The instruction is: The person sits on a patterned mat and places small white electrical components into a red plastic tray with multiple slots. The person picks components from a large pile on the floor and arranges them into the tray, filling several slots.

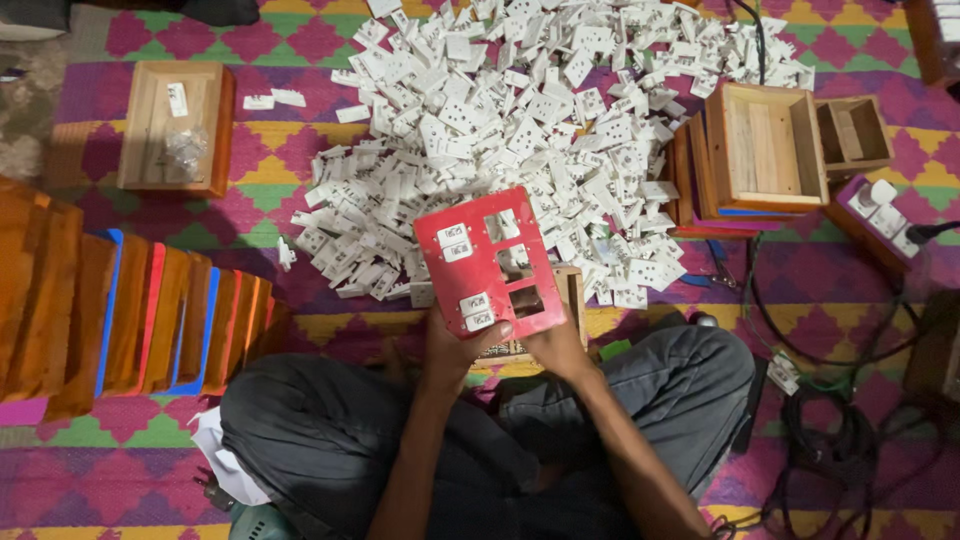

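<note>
I hold a red rectangular panel (487, 262) with square cut-outs, tilted above my lap. White switch parts sit in several of its openings; others are bare holes. My left hand (455, 345) grips its near edge with the thumb on top. My right hand (558, 347) supports the panel from below at its near right corner. Under the panel lies a small wooden box (572, 290), mostly hidden. A big heap of white switch and socket parts (520, 130) spreads over the patterned mat just beyond.
A row of wooden boxes on edge (130, 320) stands at my left. A shallow wooden tray (175, 125) lies far left. Open wooden boxes (765, 150) sit at the right, with black cables (830, 400) and a purple board with white plugs (880, 215).
</note>
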